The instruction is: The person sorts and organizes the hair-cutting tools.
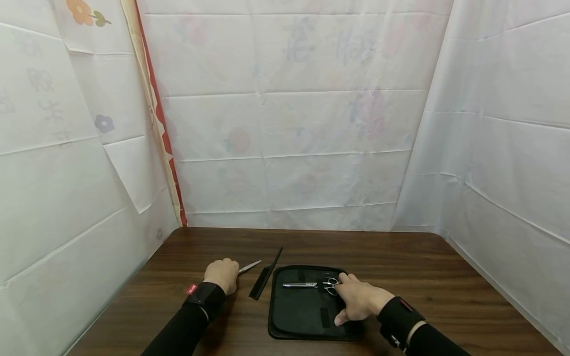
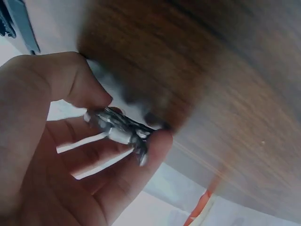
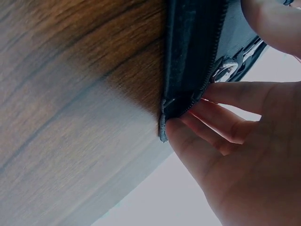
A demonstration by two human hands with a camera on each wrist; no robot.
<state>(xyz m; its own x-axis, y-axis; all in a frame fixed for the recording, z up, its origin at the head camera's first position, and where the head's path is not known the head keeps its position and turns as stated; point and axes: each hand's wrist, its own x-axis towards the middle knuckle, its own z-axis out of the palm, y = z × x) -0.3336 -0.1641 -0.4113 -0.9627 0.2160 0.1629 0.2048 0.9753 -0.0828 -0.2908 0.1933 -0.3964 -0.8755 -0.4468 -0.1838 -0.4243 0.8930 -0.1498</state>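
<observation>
Both forearms, in black sleeves with dark wrist straps, reach forward low over the table. The left hand [image 1: 222, 275] is curled, thumb and fingertips pinched together around something, knuckles up. The right hand [image 1: 358, 298] lies palm down with its fingers [image 3: 221, 96] straight and spread and its thumb stretched back toward the body.

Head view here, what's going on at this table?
A person sits at a dark wooden table with an open black case in front of them. The right hand rests on the case, its fingers at the handles of a pair of scissors lying inside. The left hand grips a second metal tool, likely another pair of scissors, by its handle end; the tip pokes out past the knuckles. A black comb lies on the table between the hands.
</observation>
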